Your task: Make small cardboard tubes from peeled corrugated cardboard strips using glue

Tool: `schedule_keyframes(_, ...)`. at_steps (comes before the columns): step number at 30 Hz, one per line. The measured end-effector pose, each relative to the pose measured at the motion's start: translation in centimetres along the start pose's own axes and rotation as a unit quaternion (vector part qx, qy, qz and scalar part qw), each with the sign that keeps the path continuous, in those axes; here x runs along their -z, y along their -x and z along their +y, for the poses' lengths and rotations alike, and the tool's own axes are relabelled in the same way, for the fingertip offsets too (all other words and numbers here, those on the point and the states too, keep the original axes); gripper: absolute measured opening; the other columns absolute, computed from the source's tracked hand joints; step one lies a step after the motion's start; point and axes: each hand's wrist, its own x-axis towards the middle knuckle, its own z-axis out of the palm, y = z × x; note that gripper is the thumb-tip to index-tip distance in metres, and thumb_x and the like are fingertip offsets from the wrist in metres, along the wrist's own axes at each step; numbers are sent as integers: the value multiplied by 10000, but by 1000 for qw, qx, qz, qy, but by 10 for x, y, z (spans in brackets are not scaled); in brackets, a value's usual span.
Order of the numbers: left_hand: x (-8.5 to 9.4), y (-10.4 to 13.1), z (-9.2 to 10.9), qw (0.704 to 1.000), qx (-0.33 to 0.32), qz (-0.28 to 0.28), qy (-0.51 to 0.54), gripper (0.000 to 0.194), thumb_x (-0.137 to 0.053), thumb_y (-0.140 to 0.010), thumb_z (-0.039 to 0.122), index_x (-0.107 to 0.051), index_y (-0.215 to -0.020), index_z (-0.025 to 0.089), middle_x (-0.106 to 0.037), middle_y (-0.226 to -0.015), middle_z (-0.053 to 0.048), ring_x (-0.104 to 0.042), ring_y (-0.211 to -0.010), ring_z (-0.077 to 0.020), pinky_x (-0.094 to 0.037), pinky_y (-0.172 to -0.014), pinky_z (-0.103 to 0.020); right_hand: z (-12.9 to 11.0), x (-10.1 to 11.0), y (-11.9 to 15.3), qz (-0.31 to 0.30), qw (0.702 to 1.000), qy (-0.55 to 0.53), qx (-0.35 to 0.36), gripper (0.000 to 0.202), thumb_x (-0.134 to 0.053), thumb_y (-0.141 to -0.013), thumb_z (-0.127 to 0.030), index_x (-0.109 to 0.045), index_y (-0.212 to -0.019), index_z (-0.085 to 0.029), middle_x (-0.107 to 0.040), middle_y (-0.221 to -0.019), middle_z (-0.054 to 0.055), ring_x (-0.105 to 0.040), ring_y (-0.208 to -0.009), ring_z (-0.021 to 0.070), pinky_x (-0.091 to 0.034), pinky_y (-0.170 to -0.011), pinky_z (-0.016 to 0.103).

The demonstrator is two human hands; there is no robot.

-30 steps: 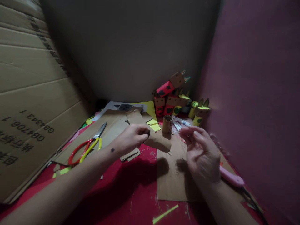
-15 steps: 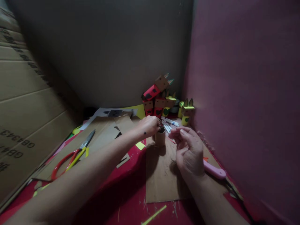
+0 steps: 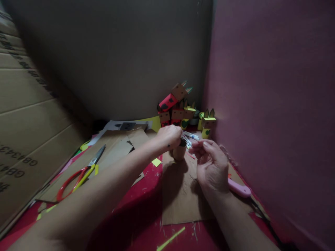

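A short brown cardboard tube (image 3: 180, 152) stands slightly tilted over a flat piece of cardboard (image 3: 180, 205), its dark open mouth facing up. My left hand (image 3: 171, 135) reaches across from the left and is closed at the tube's far left rim; its fingertips are hidden behind the hand and rim. To the right of the tube, my right hand (image 3: 210, 162) hovers with the palm turned inward and fingers loosely curved. Nothing shows in that palm, and the fingers look apart from the tube.
Scissors (image 3: 78, 179) lie on cardboard at left. A pink-handled tool (image 3: 239, 188) rests beside my right wrist. White markers (image 3: 191, 136) lie behind the tube. Several red and yellow paper figures (image 3: 169, 102) stand at the back corner. Yellow scraps (image 3: 156, 162) dot the red surface.
The tube has tilted and shifted slightly right. My left hand has moved a little up and to the right with it, wrist turning. My right hand has barely moved.
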Motion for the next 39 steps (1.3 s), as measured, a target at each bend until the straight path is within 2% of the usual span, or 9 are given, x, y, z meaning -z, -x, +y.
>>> schedule_keyframes(5,10,5,-12,1000,18,-2,-6,229,-550,-727,284,-701,-866,183,-678,-826,-115,-635,-804,-255,-418,-619,-282,1,0,1,-3,1000,8,-7,70,-575,-704,-212,-632,-701,-172,-645,-675,7,-582,-617,141,-438,-641,304)
schedule_keyframes(13,-6,6,-11,1000,7,-2,10,224,-533,-728,277,-703,-852,199,-680,-815,-115,-635,-779,-265,-402,-576,-285,3,1,0,-7,1000,7,-6,72,-581,-704,-203,-639,-676,-171,-641,-664,5,-577,-594,141,-435,-612,299)
schedule_keyframes(19,7,17,-17,999,-1,0,47,232,-522,-755,325,-704,-807,192,-664,-720,-80,-615,-651,-198,-367,-548,-261,2,1,0,-4,1000,11,-9,80,-573,-703,-204,-636,-677,-162,-642,-669,10,-578,-590,135,-428,-612,290)
schedule_keyframes(24,13,32,-38,995,6,55,84,267,-415,-802,217,-672,-775,152,-630,-623,-43,-560,-502,-120,-350,-529,-236,3,1,0,0,999,32,-11,58,-588,-702,-211,-632,-695,-173,-638,-675,4,-577,-590,132,-438,-613,293)
schedule_keyframes(28,13,52,-54,982,48,96,157,213,-415,-797,183,-608,-715,148,-595,-561,-8,-504,-420,-86,-339,-482,-211,9,-1,11,-41,986,158,-28,55,-634,-718,-233,-638,-748,-187,-628,-678,-10,-557,-587,117,-443,-609,279)
schedule_keyframes(31,9,74,-58,951,83,46,295,211,-469,-796,258,-550,-632,155,-565,-519,12,-488,-390,-81,-337,-425,-190,16,-5,28,-132,951,270,-69,93,-619,-758,-271,-639,-800,-191,-617,-688,-11,-554,-620,120,-450,-613,268)
schedule_keyframes(33,1,92,-58,896,90,-19,434,217,-511,-780,301,-515,-614,162,-520,-469,34,-447,-352,-74,-304,-365,-178,21,-10,39,-186,927,311,-94,117,-599,-782,-281,-638,-830,-182,-623,-738,0,-559,-665,122,-454,-643,263)
schedule_keyframes(36,-18,116,-56,803,93,-75,584,209,-601,-738,363,-527,-723,169,-517,-480,53,-431,-350,-73,-284,-330,-165,26,-18,51,-228,915,283,-177,147,-612,-773,-270,-626,-868,-160,-630,-740,4,-552,-639,111,-451,-613,242)
schedule_keyframes(39,-37,133,-54,764,113,-85,630,251,-620,-738,393,-513,-753,167,-547,-520,43,-434,-370,-63,-277,-335,-151,32,-25,54,-230,911,221,-260,136,-662,-723,-248,-625,-789,-135,-642,-677,9,-562,-593,107,-452,-587,232)
